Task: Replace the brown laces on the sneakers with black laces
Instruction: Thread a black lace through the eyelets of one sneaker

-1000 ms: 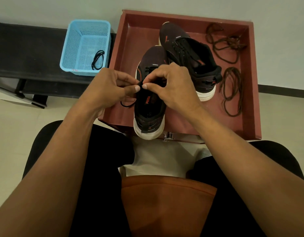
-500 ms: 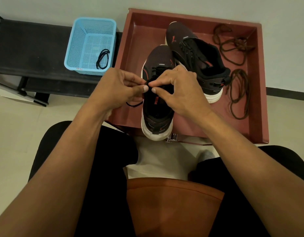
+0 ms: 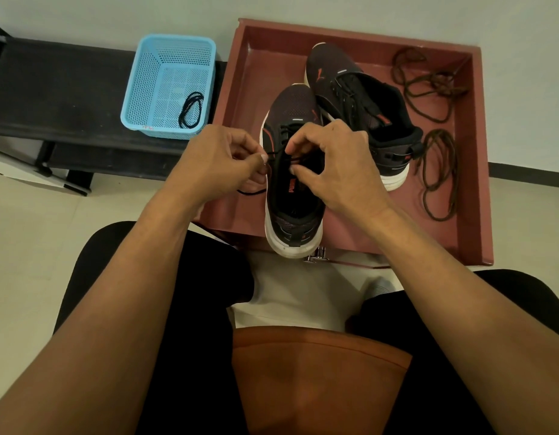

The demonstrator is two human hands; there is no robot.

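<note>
The near sneaker (image 3: 292,215) sits in the red tray (image 3: 250,89) with its heel overhanging the near rim. It has a dark mesh upper, white sole and orange trim. The left hand (image 3: 215,161) pinches the black lace (image 3: 276,152) beside the eyelets; the right hand (image 3: 341,164) pinches it over the tongue. 2 brown laces (image 3: 438,171) lie at the tray's right.

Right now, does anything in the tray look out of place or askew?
The heel of the near sneaker hangs over the front edge of the red tray, so it is partly unsupported. Nothing else stands out.
</note>
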